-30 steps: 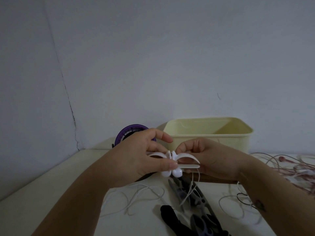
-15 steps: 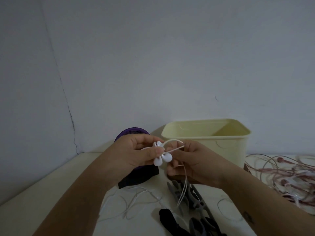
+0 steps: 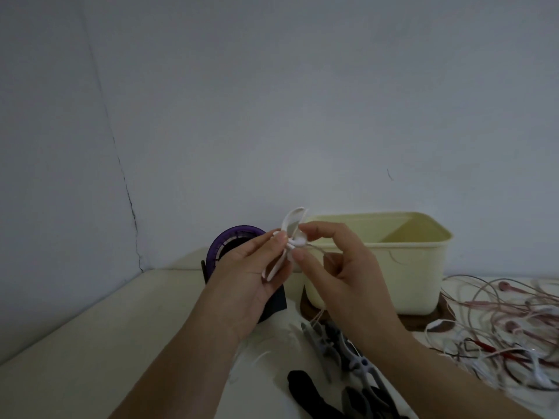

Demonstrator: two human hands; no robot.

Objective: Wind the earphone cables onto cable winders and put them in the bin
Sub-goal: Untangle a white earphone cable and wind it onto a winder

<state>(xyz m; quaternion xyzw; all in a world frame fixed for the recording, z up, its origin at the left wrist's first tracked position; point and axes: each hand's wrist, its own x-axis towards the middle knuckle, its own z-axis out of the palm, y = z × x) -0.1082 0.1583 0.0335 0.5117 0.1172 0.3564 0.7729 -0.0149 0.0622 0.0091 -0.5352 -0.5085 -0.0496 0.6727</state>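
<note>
Grip check: left hand (image 3: 251, 276) pinches the white winder (image 3: 291, 228) upright above the surface (image 3: 121, 343); right hand (image 3: 338, 267) pinches the cable (image 3: 317, 247) at its hub, bin (image 3: 393, 267) just behind. Judgement: keep the cable taut, lay turns side by side, hold the winder steady.

No text, label, brand, number or sign can be read. The white cable winder (image 3: 292, 225) and the cream bin (image 3: 408, 276) show plain surfaces in the dim view.
</note>
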